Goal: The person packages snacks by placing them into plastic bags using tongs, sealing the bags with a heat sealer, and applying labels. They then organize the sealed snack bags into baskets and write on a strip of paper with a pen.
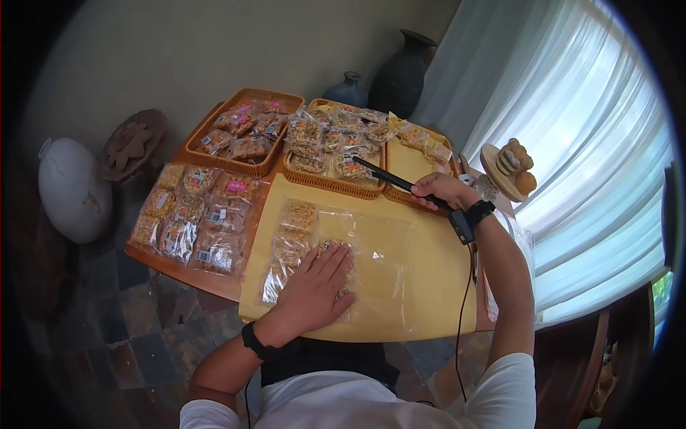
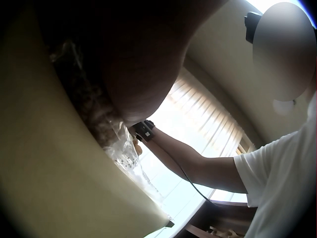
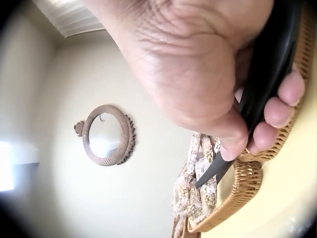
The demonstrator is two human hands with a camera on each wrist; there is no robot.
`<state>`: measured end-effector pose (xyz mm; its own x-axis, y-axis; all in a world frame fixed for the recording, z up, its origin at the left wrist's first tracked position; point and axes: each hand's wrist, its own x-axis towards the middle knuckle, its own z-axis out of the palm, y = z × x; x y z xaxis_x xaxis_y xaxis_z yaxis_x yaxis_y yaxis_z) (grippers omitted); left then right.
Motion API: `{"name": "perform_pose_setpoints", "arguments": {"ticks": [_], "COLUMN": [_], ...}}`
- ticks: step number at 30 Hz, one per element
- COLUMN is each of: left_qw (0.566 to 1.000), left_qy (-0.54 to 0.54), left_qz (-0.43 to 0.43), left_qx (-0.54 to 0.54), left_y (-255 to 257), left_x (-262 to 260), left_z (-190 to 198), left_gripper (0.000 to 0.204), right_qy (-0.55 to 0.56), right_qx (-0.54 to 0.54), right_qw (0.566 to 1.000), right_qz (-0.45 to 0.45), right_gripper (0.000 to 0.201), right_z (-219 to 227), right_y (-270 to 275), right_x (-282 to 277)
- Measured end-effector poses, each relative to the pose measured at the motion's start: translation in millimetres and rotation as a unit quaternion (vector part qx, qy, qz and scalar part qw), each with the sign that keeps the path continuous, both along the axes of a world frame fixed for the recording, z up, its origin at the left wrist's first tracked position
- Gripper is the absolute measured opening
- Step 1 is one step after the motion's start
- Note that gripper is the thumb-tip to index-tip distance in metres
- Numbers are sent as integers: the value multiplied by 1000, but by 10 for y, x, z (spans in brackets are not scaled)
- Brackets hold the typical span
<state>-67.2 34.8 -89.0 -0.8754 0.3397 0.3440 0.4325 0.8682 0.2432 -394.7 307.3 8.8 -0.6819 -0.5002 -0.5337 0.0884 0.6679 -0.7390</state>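
A large clear plastic bag (image 1: 386, 279) lies flat on the yellow sheet (image 1: 443, 286), with packets of snack pieces (image 1: 294, 225) in its left part. My left hand (image 1: 314, 289) rests palm down on the packets, fingers straight. In my right hand (image 1: 444, 191), raised over the sheet's upper right, is a long black tool (image 1: 386, 175); the right wrist view shows fingers curled round its black handle (image 3: 270, 64) and the tapered tip (image 3: 213, 171) in front of bagged snacks. The left wrist view has my left hand (image 2: 143, 74) dark above crinkled plastic (image 2: 126, 153).
Wicker baskets of packets (image 1: 246, 164) (image 1: 336, 187) stand along the back, beside a basket with a yellow lining (image 1: 409, 163). More bagged packets (image 1: 193, 214) lie at the left. Dark vases (image 1: 400, 75) stand behind; a wooden plate of pastries (image 1: 511, 171) is at the right. A cable (image 1: 461, 322) hangs from my right wrist.
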Motion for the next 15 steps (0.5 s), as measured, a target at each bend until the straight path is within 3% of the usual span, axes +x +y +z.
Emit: {"name": "perform_pose_setpoints", "arguments": {"ticks": [7,15], "left_qw": [999,999], "left_qy": [-32,-41], "left_qz": [2,6], "left_qx": [-3,5], "left_y": [14,29], "left_x": [-14,-11], "left_z": [86,118], "left_gripper": [77,74], "right_qy": [-19,19], "right_qx": [-90,-43], "right_qw": [993,985], "right_qz": [-78,-168], "right_gripper": [25,25], "right_z": [-5,7], "right_y": [912,2130], "right_x": [689,1755]}}
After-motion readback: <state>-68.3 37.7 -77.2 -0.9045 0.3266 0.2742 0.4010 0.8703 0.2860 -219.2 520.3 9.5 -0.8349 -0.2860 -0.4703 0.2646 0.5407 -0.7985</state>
